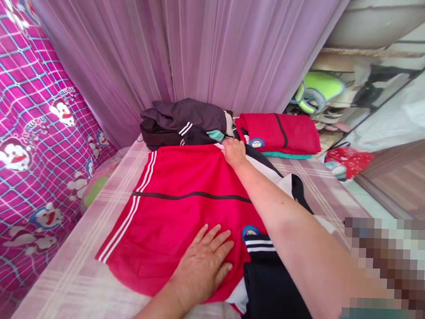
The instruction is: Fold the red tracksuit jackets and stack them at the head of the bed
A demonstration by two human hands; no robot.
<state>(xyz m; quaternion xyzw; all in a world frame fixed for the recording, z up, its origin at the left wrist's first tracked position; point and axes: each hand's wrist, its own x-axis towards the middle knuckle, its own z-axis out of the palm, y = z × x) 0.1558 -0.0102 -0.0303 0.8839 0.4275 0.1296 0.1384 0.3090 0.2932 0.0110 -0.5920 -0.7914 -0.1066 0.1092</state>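
Note:
A red zip jacket (177, 172) with a dark zipper and white-striped hem lies spread on the table, its hem to the left. My left hand (204, 261) rests flat on its near half, fingers spread. At the jacket's far edge my right hand (233, 151) has its fingers closed on the red and white fabric. A black sleeve (271, 278) with a white-striped cuff lies folded over the near right part, beside a round blue badge (251, 231). Part of the far sleeve is hidden under my right forearm.
Dark folded clothes (186, 119) and a folded red jacket (297, 132) sit along the back of the checked table (73, 252). Purple curtains (209, 47) hang behind. Cartoon-print pink cloth (32, 125) is at left; a shelf with shoes (326, 91) stands at right.

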